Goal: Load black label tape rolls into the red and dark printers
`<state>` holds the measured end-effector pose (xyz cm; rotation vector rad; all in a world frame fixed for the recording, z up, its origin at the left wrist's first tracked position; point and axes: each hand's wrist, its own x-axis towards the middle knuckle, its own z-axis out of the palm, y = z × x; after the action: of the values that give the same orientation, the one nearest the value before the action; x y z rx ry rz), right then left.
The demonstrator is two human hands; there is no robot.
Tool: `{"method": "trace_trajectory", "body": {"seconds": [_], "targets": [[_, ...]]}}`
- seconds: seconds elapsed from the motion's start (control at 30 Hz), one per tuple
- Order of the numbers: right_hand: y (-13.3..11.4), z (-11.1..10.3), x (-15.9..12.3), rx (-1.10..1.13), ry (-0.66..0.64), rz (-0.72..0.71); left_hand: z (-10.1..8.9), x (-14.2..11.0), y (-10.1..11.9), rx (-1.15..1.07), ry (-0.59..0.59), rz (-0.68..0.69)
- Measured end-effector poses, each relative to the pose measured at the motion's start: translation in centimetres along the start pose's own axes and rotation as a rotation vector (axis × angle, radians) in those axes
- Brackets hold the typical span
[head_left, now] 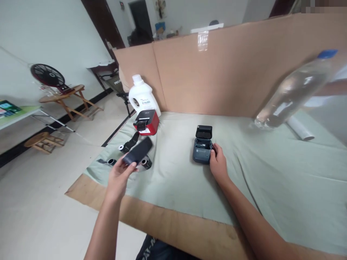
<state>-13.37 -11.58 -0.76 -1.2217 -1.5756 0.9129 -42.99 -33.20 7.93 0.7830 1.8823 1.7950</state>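
My left hand (120,177) is closed on the near end of a dark, oblong block (138,151), held tilted above the left part of the cloth. Motion blurs it, so I cannot tell its exact kind. My right hand (217,161) grips the right side of a small dark blue portable label printer (202,154), which sits on the cloth with its lid (204,132) raised and its inner bay showing. Beside and partly behind the block lie black rolls of film or ribbon (146,162), some with loose tails.
A red and black label printer (151,122) stands at the back left, before a white jug (143,95). A cardboard panel (217,76) walls the back. A large clear bottle (295,92) with a blue cap leans at the right, near a white tube (300,128). Wood edges the front (173,213).
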Motion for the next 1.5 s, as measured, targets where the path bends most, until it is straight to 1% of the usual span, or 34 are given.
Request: {"method": "trace_trajectory", "body": {"seconds": [0.07, 0.1, 0.17, 0.2, 0.27, 0.33, 0.37, 0.47, 0.53, 0.57, 0.6, 0.63, 0.7, 0.73, 0.77, 0.8, 0.9, 0.93, 0.97, 1.03, 1.1, 1.13, 1.2, 1.23, 1.3, 1.37, 1.43, 1.5], "targets": [[0.0, 0.0, 0.0, 0.0, 0.0, 0.001, -2.3, 0.4, -0.7, 0.017, 0.149, -0.006], [0.0, 0.0, 0.0, 0.0, 0.002, 0.001, -3.2, 0.6, -1.2, 0.045, 0.218, -0.016], [0.1, 0.0, 0.0, -0.005, 0.007, -0.007, -4.3, 1.1, -2.1, 0.163, 0.324, -0.035], [0.1, 0.0, 0.0, -0.007, 0.01, -0.012, -4.5, 1.3, -2.6, 0.263, 0.357, -0.039], [0.2, 0.0, 0.1, -0.01, 0.013, -0.02, -4.6, 1.6, -3.7, 0.501, 0.385, -0.032], [0.2, 0.0, 0.1, -0.016, 0.012, -0.019, -4.3, 2.0, -4.8, 0.681, 0.376, -0.021], [0.2, 0.0, 0.1, -0.019, 0.01, -0.014, -4.0, 2.1, -5.3, 0.727, 0.353, -0.025], [-0.1, -0.1, 0.1, -0.029, 0.005, -0.003, -3.5, 2.6, -6.3, 0.768, 0.246, -0.052], [-0.2, -0.1, 0.0, -0.033, 0.007, -0.002, -3.3, 2.5, -6.4, 0.803, 0.2, -0.059], [-0.3, -0.1, 0.0, -0.033, 0.008, -0.001, -3.3, 2.3, -6.2, 0.821, 0.201, -0.046], [-0.3, -0.1, 0.0, -0.032, 0.009, 0.001, -3.3, 1.8, -6.0, 0.838, 0.222, -0.015], [-0.3, -0.1, 0.1, -0.03, 0.009, 0.005, -3.2, 1.2, -5.7, 0.853, 0.267, 0.031], [-0.2, -0.1, 0.1, -0.026, 0.008, 0.012, -2.9, -0.1, -5.0, 0.87, 0.395, 0.152], [-0.2, -0.1, 0.1, -0.026, 0.007, 0.013, -2.6, -0.7, -4.7, 0.868, 0.435, 0.206], [-0.1, -0.1, 0.1, -0.026, 0.007, 0.013, -2.1, -1.1, -4.5, 0.858, 0.429, 0.239], [-0.1, -0.1, 0.1, -0.026, 0.007, 0.012, -1.6, -1.4, -4.4, 0.832, 0.373, 0.253], [-0.1, -0.1, 0.1, -0.027, 0.013, 0.005, 0.2, -1.0, -4.9, 0.667, 0.07, 0.211], [-0.1, -0.1, 0.1, -0.027, 0.016, 0.004, 0.7, -0.6, -5.2, 0.619, -0.003, 0.182], [-0.2, -0.1, 0.1, -0.026, 0.018, 0.005, 1.1, -0.2, -5.4, 0.591, -0.047, 0.155], [-0.2, -0.1, 0.0, -0.017, 0.022, 0.014, 1.8, 0.4, -5.6, 0.603, -0.077, 0.127], [-0.2, 0.0, 0.0, 0.004, 0.02, 0.02, 2.6, 0.8, -5.2, 0.598, -0.125, 0.151], [-0.1, 0.1, -0.1, 0.017, 0.022, 0.019, 3.1, 1.0, -4.7, 0.557, -0.169, 0.176], [-0.2, 0.1, -0.2, 0.026, 0.036, -0.003, 4.6, 1.2, -3.2, 0.438, -0.294, 0.218], [-0.4, 0.1, -0.2, 0.015, 0.05, -0.027, 5.6, 1.4, -2.2, 0.392, -0.364, 0.227], [-1.2, -0.2, -0.1, -0.032, 0.084, -0.111, 7.9, 1.9, 0.0, 0.37, -0.51, 0.239], [-2.7, -1.0, 0.3, -0.063, 0.076, -0.22, 10.5, 2.7, 2.4, 0.399, -0.66, 0.281], [-4.8, -2.1, 0.7, -0.041, 0.011, -0.298, 12.9, 3.5, 4.3, 0.43, -0.796, 0.354], [-6.9, -3.4, 1.1, -0.006, -0.071, -0.327, 15.1, 4.0, 5.7, 0.447, -0.894, 0.399]]}}
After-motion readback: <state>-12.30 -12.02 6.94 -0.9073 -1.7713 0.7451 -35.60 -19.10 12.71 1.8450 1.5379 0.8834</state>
